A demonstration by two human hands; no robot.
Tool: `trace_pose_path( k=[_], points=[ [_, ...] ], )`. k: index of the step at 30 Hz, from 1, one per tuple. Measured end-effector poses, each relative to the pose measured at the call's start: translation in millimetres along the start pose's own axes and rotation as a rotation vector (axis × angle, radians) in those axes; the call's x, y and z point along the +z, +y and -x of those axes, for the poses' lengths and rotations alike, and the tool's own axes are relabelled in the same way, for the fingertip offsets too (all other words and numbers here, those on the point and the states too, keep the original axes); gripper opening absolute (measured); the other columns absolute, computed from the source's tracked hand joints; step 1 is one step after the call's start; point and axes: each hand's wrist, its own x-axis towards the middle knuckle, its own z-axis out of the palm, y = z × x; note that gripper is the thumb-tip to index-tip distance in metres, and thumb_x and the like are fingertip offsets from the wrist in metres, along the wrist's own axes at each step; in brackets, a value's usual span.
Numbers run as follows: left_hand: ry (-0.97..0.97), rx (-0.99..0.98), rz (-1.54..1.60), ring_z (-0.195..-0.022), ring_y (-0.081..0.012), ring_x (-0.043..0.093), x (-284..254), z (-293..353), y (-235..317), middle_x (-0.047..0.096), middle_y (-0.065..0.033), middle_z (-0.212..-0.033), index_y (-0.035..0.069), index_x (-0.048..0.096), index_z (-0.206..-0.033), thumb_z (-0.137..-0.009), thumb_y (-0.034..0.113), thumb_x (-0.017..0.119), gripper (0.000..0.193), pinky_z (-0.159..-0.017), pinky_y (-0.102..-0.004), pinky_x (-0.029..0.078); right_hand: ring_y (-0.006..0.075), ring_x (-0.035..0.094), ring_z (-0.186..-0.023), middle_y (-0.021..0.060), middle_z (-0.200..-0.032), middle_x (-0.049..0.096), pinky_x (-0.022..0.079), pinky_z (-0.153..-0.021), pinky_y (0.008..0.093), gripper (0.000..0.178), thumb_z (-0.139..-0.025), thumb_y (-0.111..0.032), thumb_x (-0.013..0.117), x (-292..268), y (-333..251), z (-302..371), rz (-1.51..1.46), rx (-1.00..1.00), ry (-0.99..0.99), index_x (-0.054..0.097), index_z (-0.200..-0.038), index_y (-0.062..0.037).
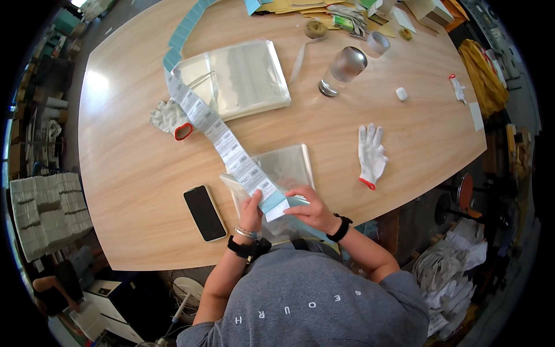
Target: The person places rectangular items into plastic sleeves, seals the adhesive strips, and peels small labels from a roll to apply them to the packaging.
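A long strip of white printed labels on pale blue backing [222,136] runs across the wooden worktop [127,168]. Its near end is pinched in the left hand [251,209] grip and right hand [312,208] grip, over a clear plastic bag [286,168]. A stack of clear bags [243,78] lies further back.

Black phone [204,212], white glove [371,153], metal bottle [343,70], stack of clear bags [237,78], tape roll [378,43]
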Motion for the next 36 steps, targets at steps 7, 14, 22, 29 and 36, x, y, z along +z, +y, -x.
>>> trace_pose_path(
  k=[7, 14, 22, 29, 36],
  points=[
    [0.026, 0.016, -0.156, -0.065, -0.0036, 0.051, 6, 9, 5, 0.06, 0.0006, -0.084, 0.002, 0.058, -0.098, -0.086, 0.03, 0.054, 0.031, -0.053, -0.0177, 0.036, 0.0132, 0.059, -0.069, 0.0085, -0.079, 0.063, 0.047, -0.063, 0.0254, 0.01, -0.078, -0.004, 0.058, -12, 75, -20, -0.22, 0.676, 0.214, 0.062, -0.086, 0.0007],
    [0.03, -0.012, -0.188, -0.063, -0.0024, 0.046, -11, 1, -8, 0.059, 0.001, -0.083, 0.0, 0.059, -0.097, -0.086, 0.031, 0.054, 0.033, -0.051, -0.017, 0.032, 0.019, 0.059, -0.069, 0.0097, -0.078, 0.063, 0.047, -0.063, 0.029, 0.013, -0.077, -0.01, 0.061, 1, 94, -30, -0.086, 0.651, 0.126, 0.063, -0.086, -0.0006],
    [0.086, 0.026, -0.152, -0.058, -0.0023, 0.043, 3, 6, -2, 0.057, 0.0025, -0.076, -0.001, 0.06, -0.093, -0.087, 0.032, 0.053, 0.034, -0.05, -0.0178, 0.03, 0.0245, 0.055, -0.081, 0.006, -0.089, 0.055, 0.045, -0.067, 0.033, 0.023, -0.071, -0.015, 0.066, 8, 86, -45, 0.614, 0.529, 0.157, 0.058, -0.09, -0.0064],
    [0.005, -0.02, -0.229, -0.067, -0.0047, 0.049, -15, 3, -5, 0.059, -0.0006, -0.084, -0.002, 0.058, -0.097, -0.087, 0.03, 0.053, 0.034, -0.056, -0.0183, 0.037, 0.0237, 0.053, -0.077, 0.0072, -0.084, 0.054, 0.045, -0.068, 0.0321, 0.013, -0.07, -0.014, 0.066, -19, 110, -52, 0.114, 0.656, 0.044, 0.061, -0.077, -0.0043],
    [-0.029, 0.069, -0.215, -0.067, -0.0046, 0.049, -5, 14, 3, 0.059, 0.0005, -0.083, 0.0, 0.06, -0.096, -0.087, 0.029, 0.053, 0.031, -0.058, -0.0186, 0.037, 0.0255, 0.053, -0.068, 0.0084, -0.08, 0.056, 0.044, -0.064, 0.0339, 0.009, -0.073, -0.011, 0.062, -19, 73, -48, 0.336, 0.097, 0.284, 0.062, -0.077, -0.0032]
  ],
)
